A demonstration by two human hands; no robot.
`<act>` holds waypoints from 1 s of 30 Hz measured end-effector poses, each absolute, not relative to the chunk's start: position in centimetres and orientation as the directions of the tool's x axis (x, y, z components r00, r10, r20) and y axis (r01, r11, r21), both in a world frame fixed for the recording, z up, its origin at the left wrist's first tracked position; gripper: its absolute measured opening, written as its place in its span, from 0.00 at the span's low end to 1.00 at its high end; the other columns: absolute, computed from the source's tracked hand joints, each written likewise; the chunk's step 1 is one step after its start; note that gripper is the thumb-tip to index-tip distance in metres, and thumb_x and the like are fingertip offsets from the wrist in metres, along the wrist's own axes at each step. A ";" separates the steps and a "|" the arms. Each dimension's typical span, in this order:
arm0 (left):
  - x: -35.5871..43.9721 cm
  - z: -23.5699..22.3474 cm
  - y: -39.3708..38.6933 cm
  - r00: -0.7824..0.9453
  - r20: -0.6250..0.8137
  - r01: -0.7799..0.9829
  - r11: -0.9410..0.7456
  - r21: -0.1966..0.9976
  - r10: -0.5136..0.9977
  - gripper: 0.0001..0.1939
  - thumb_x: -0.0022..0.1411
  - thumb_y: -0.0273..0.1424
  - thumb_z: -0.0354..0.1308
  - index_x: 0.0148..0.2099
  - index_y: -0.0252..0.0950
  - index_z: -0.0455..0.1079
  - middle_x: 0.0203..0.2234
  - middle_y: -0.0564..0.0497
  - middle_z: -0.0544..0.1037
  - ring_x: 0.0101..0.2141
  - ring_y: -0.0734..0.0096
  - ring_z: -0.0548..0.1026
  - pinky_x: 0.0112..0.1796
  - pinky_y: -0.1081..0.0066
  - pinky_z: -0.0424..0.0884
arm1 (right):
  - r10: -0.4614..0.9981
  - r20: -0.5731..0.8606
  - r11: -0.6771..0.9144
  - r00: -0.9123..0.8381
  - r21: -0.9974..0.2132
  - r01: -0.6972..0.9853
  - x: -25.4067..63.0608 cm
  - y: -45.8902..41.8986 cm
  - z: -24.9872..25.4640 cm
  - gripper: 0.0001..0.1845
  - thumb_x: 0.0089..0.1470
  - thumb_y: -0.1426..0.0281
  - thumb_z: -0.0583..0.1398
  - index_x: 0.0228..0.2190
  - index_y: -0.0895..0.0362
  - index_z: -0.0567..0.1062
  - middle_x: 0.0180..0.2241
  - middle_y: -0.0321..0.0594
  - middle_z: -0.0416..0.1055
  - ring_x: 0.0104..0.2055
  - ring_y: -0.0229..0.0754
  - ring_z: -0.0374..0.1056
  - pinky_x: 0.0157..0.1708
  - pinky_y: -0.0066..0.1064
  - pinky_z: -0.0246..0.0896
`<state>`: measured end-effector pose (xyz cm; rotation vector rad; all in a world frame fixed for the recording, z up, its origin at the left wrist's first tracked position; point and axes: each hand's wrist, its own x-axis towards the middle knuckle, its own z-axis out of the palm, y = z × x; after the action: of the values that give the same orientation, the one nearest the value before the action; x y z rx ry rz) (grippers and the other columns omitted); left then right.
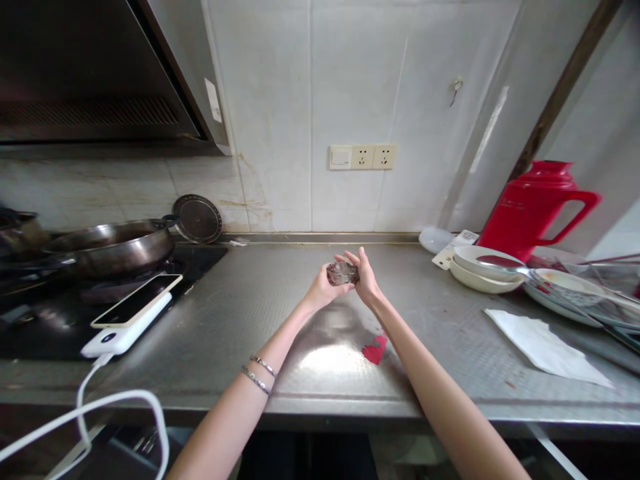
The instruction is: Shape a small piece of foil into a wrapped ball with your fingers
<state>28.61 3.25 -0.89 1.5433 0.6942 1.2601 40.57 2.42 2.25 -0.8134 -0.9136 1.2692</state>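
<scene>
Above the metal counter [280, 267], both my hands are around a small rounded object [343, 273]. It looks glassy or shiny, grey in the middle with dark reddish-brown edges; its exact kind is not clear. My left hand [323, 291] grips it from the left, thumb across the near side. On the other side, my right hand [367, 279] presses against its right edge, fingers pointing up and away. Below them a torn red scrap [374, 350] lies on the counter, close to my right forearm.
At left, a steel pan [120, 247] sits on the black stove, with a phone [140, 300] on a white power bank [125, 333] at its edge. Stacked bowls [485, 277], plates [560, 300], a red thermos [533, 207] and a white napkin [545, 347] are at right.
</scene>
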 end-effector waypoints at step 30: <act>27.9 -0.6 3.6 0.153 0.442 -0.127 -0.426 0.896 0.884 0.39 0.40 0.35 0.72 0.51 0.36 0.56 0.45 0.43 0.71 0.43 0.64 0.74 0.46 0.62 0.69 | 0.975 0.174 0.209 0.138 -0.926 -0.314 42.6 2.5 2.9 0.22 0.36 0.73 0.53 0.36 0.61 0.78 0.28 0.39 0.78 0.34 0.45 0.72 0.36 0.34 0.65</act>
<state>27.87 3.65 -0.56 1.5379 0.7594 1.4269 42.57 2.51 2.93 -0.8761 -0.9754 1.1291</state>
